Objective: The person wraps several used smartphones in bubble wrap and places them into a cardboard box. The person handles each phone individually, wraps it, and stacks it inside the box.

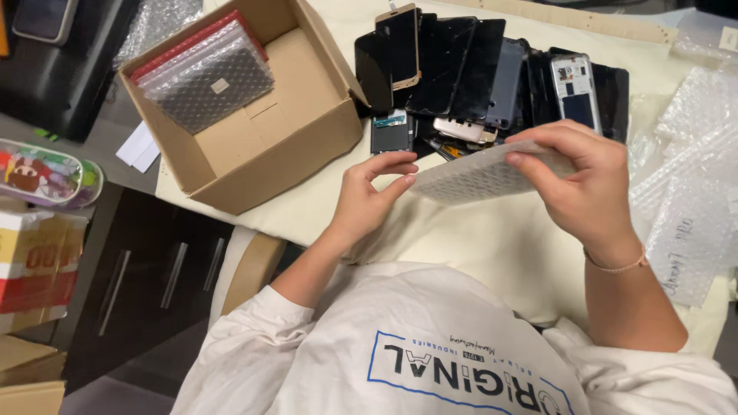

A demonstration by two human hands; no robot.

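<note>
Cardboard box (231,165) at left held bubble-wrapped packs (207,73). Left hand (367,201) pinched near end of bubble-wrap pouch (480,177), right hand (580,188) clamped far end, above worktop (492,246). Phone pile (492,77) behind. Step judged: handling wrapped pouch with both hands.

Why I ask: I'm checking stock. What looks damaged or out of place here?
The phones lie heaped and overlapping; one has its back off, insides bare. Both hands hold a bubble-wrap pouch.

Both hands hold a bubble-wrap pouch: left hand (367,196) at 9 o'clock end, right hand (580,180) at 3 | cardboard box (288,134) at 10 o'clock | phones (477,73) at 12
</note>
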